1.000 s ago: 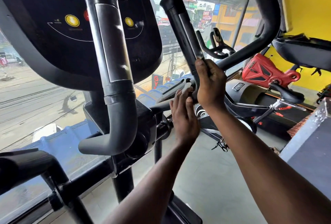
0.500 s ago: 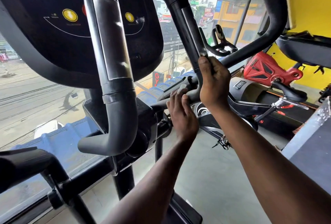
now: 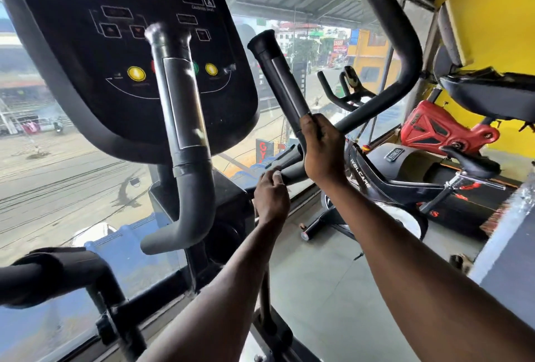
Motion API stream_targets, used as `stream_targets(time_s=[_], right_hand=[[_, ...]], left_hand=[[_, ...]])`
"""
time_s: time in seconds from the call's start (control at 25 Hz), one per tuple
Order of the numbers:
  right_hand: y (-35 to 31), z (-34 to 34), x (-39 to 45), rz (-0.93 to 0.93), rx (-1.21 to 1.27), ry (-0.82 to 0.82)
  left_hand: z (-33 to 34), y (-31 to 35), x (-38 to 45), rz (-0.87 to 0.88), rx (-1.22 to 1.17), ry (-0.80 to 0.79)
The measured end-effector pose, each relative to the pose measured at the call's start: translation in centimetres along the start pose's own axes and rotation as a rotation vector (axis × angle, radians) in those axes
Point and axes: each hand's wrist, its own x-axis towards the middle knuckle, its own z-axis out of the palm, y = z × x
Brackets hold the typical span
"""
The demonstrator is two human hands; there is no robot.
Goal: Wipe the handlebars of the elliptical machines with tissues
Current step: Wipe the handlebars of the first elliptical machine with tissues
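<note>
Head view of an elliptical machine facing a large window (image 3: pixel 72 176). The right hand (image 3: pixel 322 153) grips the lower end of the right handlebar (image 3: pixel 279 80), a black tilted bar with a flared cap at its top; the fingers are curled round the bar and pressed together. The left hand (image 3: pixel 270 198) sits lower, just beside the bend where the bar joins the machine, its fingers curled and close together against the grey tube; whether they pinch a tissue cannot be told, only a pale sliver showing at the fingertips. The left handlebar (image 3: pixel 185 129), grey with a metal sensor strip, stands upright in front of the console (image 3: pixel 115 43) and hides part of its buttons, including a red and a green one beside two yellow ones. A long curved swing arm (image 3: pixel 405 43) arches overhead at right and passes behind the right hand. Another padded bar (image 3: pixel 43 277) crosses the lower left corner. Beyond the hands stand a black exercise bike (image 3: pixel 376 176), lettered WELCARE, a red-shrouded machine (image 3: pixel 440 129) and a yellow wall (image 3: pixel 492 28).
</note>
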Motion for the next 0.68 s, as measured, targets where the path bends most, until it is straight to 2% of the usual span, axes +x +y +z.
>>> stream_targets(time_s=[0.08,0.16,0.2,0.24,0.32,0.36,0.44,0.48,0.52,0.56,0.6,0.68], right_hand=[[-0.2,-0.1,0.2,0.029,0.02,-0.093],[-0.6,-0.9,0.2,0.258,0.127,-0.202],[-0.7,-1.4,-0.1,0.36,0.151,-0.2],[-0.8,-2.0,-0.6,0.371,0.13,-0.12],[-1.2,-3.3,-1.9,0.138,0.092,0.093],[-1.7,-3.6,-2.4,-0.024,0.079,0.051],[-2.0,-3.1,-3.0,-0.253,0.08,-0.224],[-2.3,-2.9,-3.1,-0.282,0.098,-0.334],[-2.5,-3.0,-2.8,-0.305,0.11,-0.368],[-2.6,-3.3,-2.1,-0.327,0.113,-0.328],[-2.6,-3.8,-1.0,-0.342,0.089,-0.218],[-2.7,-4.6,2.1,-0.227,0.039,-0.003]], left_hand=[[-0.2,2.4,-2.0,0.039,-0.126,-0.014],[-0.7,5.0,-3.9,0.075,-0.252,0.002],[-1.0,6.4,-4.6,0.069,-0.351,0.018],[-1.3,7.6,-4.9,0.045,-0.464,0.031],[-1.5,9.6,-5.3,0.006,-0.59,0.062],[-1.5,10.5,-5.6,-0.013,-0.626,0.081],[-1.5,11.8,-6.7,-0.096,-0.702,0.056],[-1.5,12.2,-7.3,-0.13,-0.729,0.012],[-1.5,12.4,-7.7,-0.135,-0.757,-0.036],[-1.7,12.6,-7.9,-0.121,-0.747,-0.045],[-2.0,13.1,-8.2,-0.082,-0.709,-0.045],[-2.7,14.0,-7.4,0.034,-0.544,0.006]])
